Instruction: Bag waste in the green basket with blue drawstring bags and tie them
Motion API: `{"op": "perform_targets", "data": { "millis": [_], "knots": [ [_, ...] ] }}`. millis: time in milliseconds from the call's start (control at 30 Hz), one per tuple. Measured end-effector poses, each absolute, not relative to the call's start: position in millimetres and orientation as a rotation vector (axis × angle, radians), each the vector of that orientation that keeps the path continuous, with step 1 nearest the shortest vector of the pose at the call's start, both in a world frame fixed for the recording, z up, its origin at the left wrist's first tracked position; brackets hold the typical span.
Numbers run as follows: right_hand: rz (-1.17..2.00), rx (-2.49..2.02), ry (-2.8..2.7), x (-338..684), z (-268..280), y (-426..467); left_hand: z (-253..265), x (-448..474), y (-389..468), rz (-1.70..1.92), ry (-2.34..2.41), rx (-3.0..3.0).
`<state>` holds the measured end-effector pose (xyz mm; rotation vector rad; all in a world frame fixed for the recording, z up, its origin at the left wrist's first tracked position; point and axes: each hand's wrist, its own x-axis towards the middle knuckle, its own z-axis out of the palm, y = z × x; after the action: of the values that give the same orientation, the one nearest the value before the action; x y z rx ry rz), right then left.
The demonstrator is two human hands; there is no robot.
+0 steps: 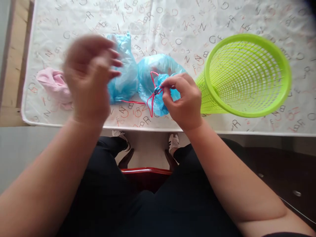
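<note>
A blue plastic bag lies on the table, its neck gathered and wound with a red string that stands out in loops. My right hand pinches the gathered neck between thumb and forefinger, at the red string. Up and to the left, my left hand is raised and blurred by motion. Its fingers are loosely curled and apart, with nothing seen in them. Behind that hand sits a second blue plastic bag, partly hidden by it. A red strand runs between the two bags.
On the right a lime-green mesh basket lies tipped, its mouth toward me. A pink cloth rests at the left, partly behind my left hand. The table has a white letter-print cover. Below its front edge are my legs and a red-brown seat.
</note>
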<state>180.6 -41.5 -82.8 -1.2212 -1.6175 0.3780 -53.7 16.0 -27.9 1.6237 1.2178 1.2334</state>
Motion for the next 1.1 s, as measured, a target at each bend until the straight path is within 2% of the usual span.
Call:
{"op": "perform_targets", "data": {
  "millis": [167, 367, 567, 967, 1100],
  "knots": [
    [0.380, -1.142, -1.585, 172.4, -80.1, -46.8, -40.4, -6.1, -25.1, 0.892, 1.156, 1.640],
    [0.550, -1.266, -1.502, 173.4, -82.0, -50.6, -48.8, -3.1, -24.9, 0.931, 1.180, 1.458],
    [0.686, -1.196, -1.601, 180.1, -77.7, -49.3, -48.0, -2.2, -22.0, 0.952, 1.137, 1.424],
    [0.762, -1.236, -1.560, 186.7, -77.6, -46.3, -48.8, 0.1, -21.9, 0.938, 1.183, 1.312],
    [0.671, -1.248, -1.544, 185.4, -76.0, -48.6, -53.7, -0.7, -21.3, 0.992, 1.121, 1.300]
  ]
}}
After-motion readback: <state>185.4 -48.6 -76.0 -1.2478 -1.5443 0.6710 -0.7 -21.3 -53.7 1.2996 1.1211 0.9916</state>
